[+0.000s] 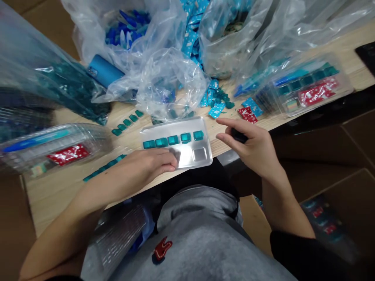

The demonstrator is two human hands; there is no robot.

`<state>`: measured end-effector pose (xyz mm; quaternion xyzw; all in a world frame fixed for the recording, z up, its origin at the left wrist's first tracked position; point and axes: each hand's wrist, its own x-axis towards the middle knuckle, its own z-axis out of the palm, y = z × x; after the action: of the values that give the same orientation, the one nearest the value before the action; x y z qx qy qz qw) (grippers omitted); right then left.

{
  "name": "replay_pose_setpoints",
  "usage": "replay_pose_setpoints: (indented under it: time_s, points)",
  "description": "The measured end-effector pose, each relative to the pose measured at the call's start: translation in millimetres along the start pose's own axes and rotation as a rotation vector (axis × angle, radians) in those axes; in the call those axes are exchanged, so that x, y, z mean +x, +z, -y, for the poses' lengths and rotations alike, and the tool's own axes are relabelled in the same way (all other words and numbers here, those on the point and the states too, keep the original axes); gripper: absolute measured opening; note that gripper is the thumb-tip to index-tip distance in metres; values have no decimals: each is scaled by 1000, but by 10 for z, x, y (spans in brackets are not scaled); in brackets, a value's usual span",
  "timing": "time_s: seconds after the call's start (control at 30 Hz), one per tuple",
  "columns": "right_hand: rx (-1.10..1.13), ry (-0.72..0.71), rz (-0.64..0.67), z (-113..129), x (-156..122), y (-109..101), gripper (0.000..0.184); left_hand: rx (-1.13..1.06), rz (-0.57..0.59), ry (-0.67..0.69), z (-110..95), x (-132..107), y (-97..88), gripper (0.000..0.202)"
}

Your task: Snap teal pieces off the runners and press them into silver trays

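Note:
A clear plastic tray (187,160) lies at the front edge of the table, with a row of several teal gems (173,139) across its slots. A square slot at its right front holds no gem. My left hand (155,162) lies over the tray's near left part, its fingers curled together on the tray; the fingertips are partly hidden. To the right of the tray and apart from it, my right hand (249,142) hangs with thumb and index finger spread. A dark patch shows inside its curled fingers, and I cannot tell whether it is an object or shadow.
Loose teal gems (127,122) lie left of the tray. Filled clear packs stand at left (96,136) and right (345,84). Red sachet (247,114), blue sachets (216,110), a blue phone (105,71) and plastic bags (172,78) lie behind.

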<state>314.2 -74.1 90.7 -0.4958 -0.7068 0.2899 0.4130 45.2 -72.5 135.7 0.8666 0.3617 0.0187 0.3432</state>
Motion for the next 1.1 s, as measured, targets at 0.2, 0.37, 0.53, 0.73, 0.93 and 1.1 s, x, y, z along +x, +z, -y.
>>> replay_pose_setpoints:
  time_s: [0.2, 0.37, 0.53, 0.73, 0.93, 1.1]
  points:
    - [24, 80, 72, 27, -84, -8, 29, 53, 4, 23, 0, -11, 15, 29]
    - [111, 103, 95, 38, -134, 13, 36, 488, -184, 171, -127, -19, 162, 24]
    - [253, 43, 206, 129, -186, -1, 55, 618, -572, 230, -251, -132, 170, 9]
    - [164, -155, 200, 268, -135, -7, 10, 628, -696, 282, -223, -128, 252, 5]
    - [46, -157, 215, 233, -147, -39, 13, 666, -688, 315, -217, -64, 382, 8]
    - [55, -154, 160, 208, -215, -39, 25, 512, -885, 322, -193, -65, 330, 4]
